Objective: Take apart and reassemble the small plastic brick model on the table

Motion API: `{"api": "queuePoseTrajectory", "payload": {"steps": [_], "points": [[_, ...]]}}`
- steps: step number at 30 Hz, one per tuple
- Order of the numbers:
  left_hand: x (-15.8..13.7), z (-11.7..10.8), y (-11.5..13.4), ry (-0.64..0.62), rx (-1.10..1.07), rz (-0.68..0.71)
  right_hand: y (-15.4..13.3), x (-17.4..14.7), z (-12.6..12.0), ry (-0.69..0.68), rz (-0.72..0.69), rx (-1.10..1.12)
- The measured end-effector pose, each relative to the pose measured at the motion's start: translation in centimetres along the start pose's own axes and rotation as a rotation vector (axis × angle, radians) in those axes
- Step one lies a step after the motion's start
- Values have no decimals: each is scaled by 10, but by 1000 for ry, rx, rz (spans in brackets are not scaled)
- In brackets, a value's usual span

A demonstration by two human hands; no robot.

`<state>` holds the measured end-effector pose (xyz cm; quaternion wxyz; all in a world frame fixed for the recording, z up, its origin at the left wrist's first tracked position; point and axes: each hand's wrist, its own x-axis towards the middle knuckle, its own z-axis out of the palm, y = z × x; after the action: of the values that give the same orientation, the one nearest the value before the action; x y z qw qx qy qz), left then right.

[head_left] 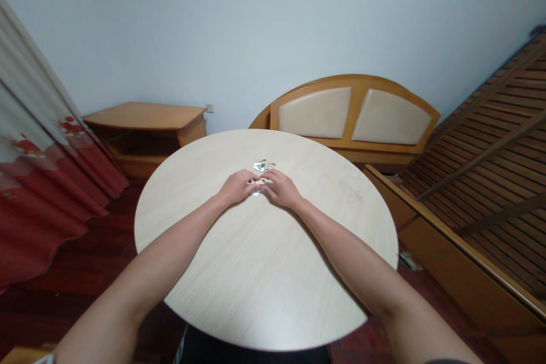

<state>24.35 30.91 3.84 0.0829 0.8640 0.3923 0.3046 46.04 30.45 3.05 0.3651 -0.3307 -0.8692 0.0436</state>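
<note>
Both hands meet near the middle of a round, pale wood-grain table (256,273). My left hand (238,186) is closed, its thumb and fingertips pinched around the left side of some small, light flat pieces. From the other side my right hand (280,187) pinches at the same pieces, fingers curled and almost touching the left ones. A bit of a white piece (255,194) shows below the thumbs. Just beyond the fingers lies a small pile of flat pieces (265,165) in white, grey and yellow. Their exact kind is too small to make out.
A low wooden cabinet (149,116) stands at the back left, beside a red and white curtain (38,182). Behind the table is a padded headboard (315,114). A wooden bed frame (447,250) and slatted panel (499,170) are on the right.
</note>
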Motion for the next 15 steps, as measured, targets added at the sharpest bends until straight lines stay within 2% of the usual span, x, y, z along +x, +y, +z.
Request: {"api": "queuePoseTrajectory", "payload": {"steps": [4,15], "points": [[0,1,1,9,-1,0,6,-1,1,-24,52,-64],[-1,3,-2,7,34,-65,4,-1,1,-7,65,-68]]}}
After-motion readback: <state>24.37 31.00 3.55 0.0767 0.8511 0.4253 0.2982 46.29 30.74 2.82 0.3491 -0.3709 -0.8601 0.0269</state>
